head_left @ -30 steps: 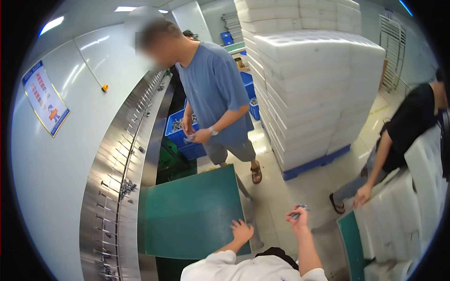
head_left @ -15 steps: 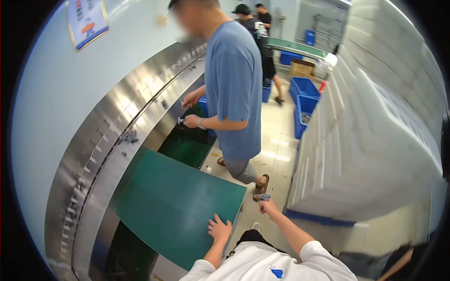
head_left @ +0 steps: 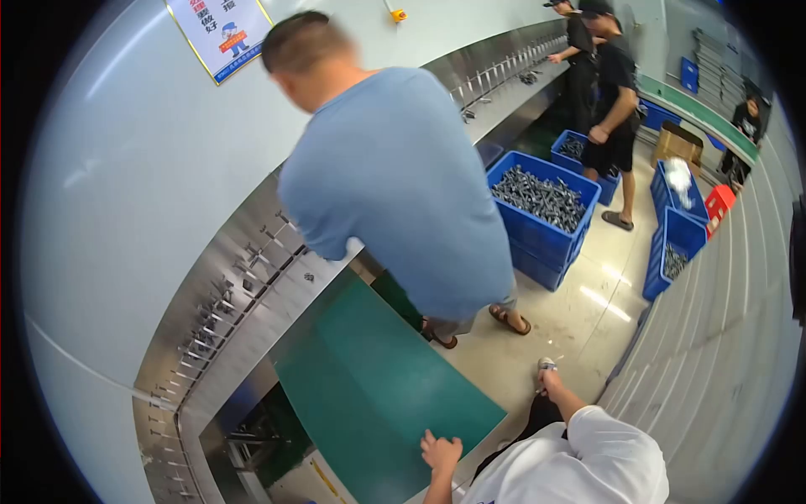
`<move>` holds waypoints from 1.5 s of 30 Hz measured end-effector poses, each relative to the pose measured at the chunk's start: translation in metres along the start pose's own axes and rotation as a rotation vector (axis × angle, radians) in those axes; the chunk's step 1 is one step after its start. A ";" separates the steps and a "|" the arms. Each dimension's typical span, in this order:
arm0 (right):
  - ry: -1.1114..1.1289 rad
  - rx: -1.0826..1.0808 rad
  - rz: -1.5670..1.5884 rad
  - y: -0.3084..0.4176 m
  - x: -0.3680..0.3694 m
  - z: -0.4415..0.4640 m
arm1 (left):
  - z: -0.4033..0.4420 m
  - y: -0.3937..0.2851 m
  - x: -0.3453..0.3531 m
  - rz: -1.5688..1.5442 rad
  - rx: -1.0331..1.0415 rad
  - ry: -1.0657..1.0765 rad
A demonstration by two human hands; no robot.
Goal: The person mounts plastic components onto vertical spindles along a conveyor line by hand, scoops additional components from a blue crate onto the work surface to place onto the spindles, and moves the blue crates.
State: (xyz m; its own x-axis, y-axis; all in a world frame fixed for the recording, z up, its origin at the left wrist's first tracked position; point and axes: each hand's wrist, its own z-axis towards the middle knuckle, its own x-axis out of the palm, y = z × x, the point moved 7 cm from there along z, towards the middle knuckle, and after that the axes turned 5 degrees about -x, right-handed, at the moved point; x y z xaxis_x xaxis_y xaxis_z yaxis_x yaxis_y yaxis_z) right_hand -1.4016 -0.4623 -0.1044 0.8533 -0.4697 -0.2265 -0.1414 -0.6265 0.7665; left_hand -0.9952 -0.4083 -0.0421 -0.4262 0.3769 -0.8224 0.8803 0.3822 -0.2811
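My left hand [head_left: 441, 451] rests with fingers spread on the near right part of a large green board [head_left: 378, 378], close to its edge. Off the board's right corner, my right hand [head_left: 550, 382] is closed around what looks like small grey metal parts [head_left: 546, 364]; their exact shape is too small to tell. The board's far left edge meets a long stainless steel bench [head_left: 281, 323]. Along the bench stands a row of thin upright pegs, with dark grey parts [head_left: 210, 323] gathered among them.
A person in a blue shirt [head_left: 403, 185] leans over the bench ahead, hands hidden. Behind stands a blue crate [head_left: 546, 239] of grey metal parts. More blue crates [head_left: 676, 244] line the right side, beside a tall pale stack [head_left: 714, 361]. Other people [head_left: 617, 101] are further back.
My view has swung, showing more crates and people. The person in blue has turned and bent over the bench. My left hand stays on the board; my right stays closed.
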 end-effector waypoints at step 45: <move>0.293 -0.053 0.400 0.777 0.205 0.712 | 0.770 -0.897 -0.321 -0.908 0.089 -0.556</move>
State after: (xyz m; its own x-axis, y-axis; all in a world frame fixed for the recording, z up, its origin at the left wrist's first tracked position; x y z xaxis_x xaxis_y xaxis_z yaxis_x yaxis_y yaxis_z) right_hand -1.6940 -1.4885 0.0169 0.8436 -0.4674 0.2644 -0.4675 -0.3969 0.7899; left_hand -1.4875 -1.5219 0.0930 -0.7951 -0.4641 -0.3905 0.3022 0.2550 -0.9185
